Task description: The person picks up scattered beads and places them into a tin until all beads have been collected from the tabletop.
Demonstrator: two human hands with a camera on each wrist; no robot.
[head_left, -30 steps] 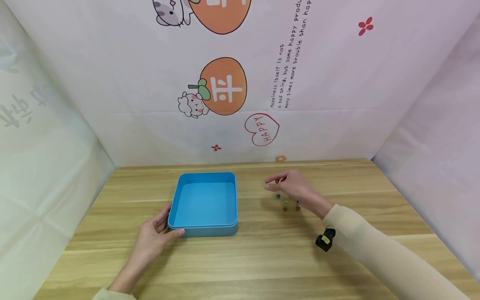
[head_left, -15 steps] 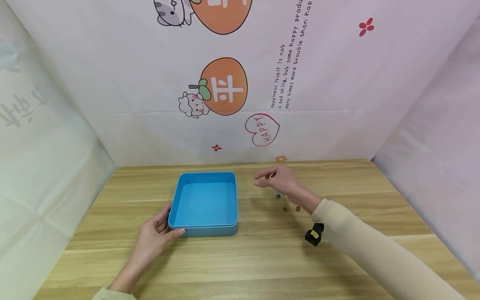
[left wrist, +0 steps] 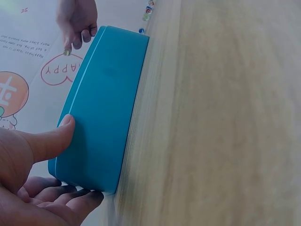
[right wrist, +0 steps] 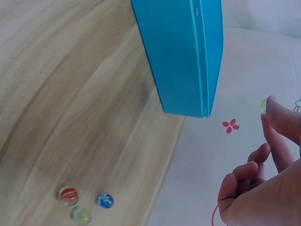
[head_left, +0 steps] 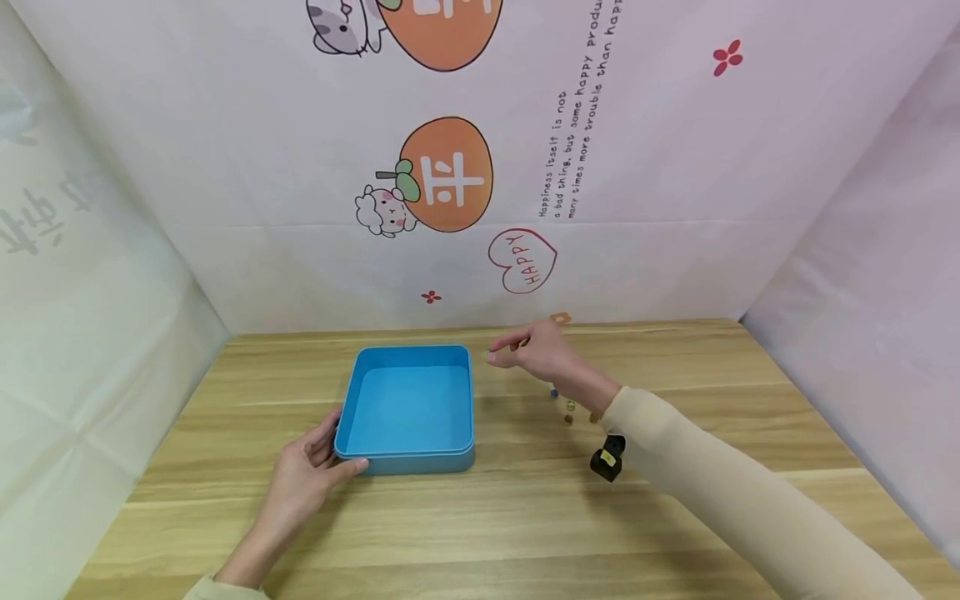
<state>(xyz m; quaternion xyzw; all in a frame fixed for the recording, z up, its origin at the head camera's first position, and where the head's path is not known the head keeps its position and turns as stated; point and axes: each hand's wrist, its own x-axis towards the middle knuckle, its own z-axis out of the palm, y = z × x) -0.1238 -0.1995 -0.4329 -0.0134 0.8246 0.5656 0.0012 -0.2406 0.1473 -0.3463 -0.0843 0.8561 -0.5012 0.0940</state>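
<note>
Tabletop (head_left: 525, 533), near its back edge: right hand (head_left: 542, 352) pinches a marble (right wrist: 263, 106), likely carrying; next, presumably, release inside box (head_left: 420, 463) (left hand (head_left: 302, 473) grips it).

On my head feed I have a pale wood-grain worktop (head_left: 420, 533), its streaks running from side to side. I see an open blue box (head_left: 420, 463) standing upright on it, left of centre. To the right of that, well apart from it, I can make out loose glass marbles: a blue marble (right wrist: 105, 200), a yellow-green marble (right wrist: 81, 215) just beside a red-striped marble (right wrist: 68, 195), and a brownish marble (head_left: 594, 418), partly hidden from me
</note>
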